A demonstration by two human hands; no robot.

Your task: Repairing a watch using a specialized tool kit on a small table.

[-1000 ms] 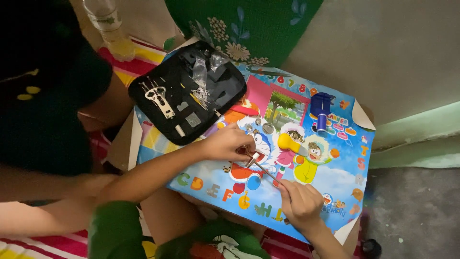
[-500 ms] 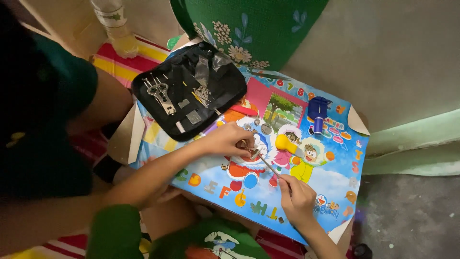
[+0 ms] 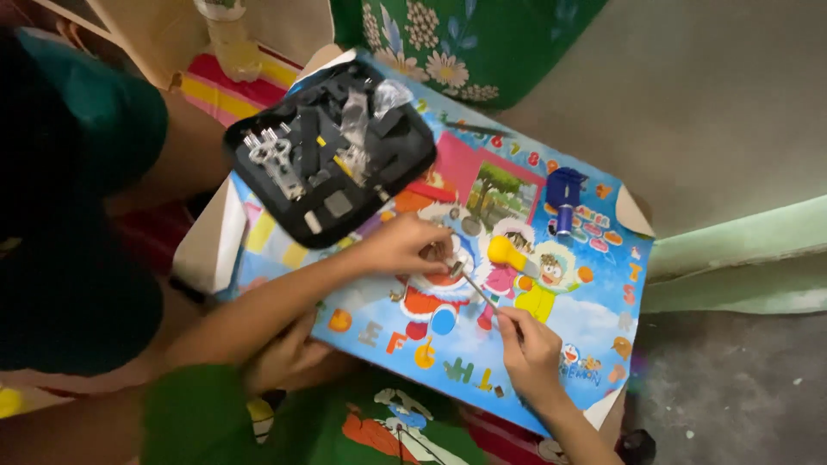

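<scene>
My left hand [image 3: 403, 245] rests on a colourful cartoon board [image 3: 594, 327] and pinches a small metal part [image 3: 433, 252] against it. My right hand [image 3: 527, 346] holds a thin metal tool [image 3: 472, 287] whose tip points up-left to that part. The two hands are about a hand's width apart. A yellow-handled tool [image 3: 506, 253] lies on the board just right of the left hand. What the small part is, I cannot make out.
An open black tool case [image 3: 332, 164] with several small tools lies on the board's far left corner. A blue tool [image 3: 564, 195] lies at the far right. A person in a dark green shirt [image 3: 77, 215] sits at left. A plastic bottle [image 3: 231, 39] and a green floral cloth [image 3: 465, 43] lie beyond.
The view has shifted a little, and the right hand has edged up-left toward the left hand. Both hands keep their grips over the same spot.
</scene>
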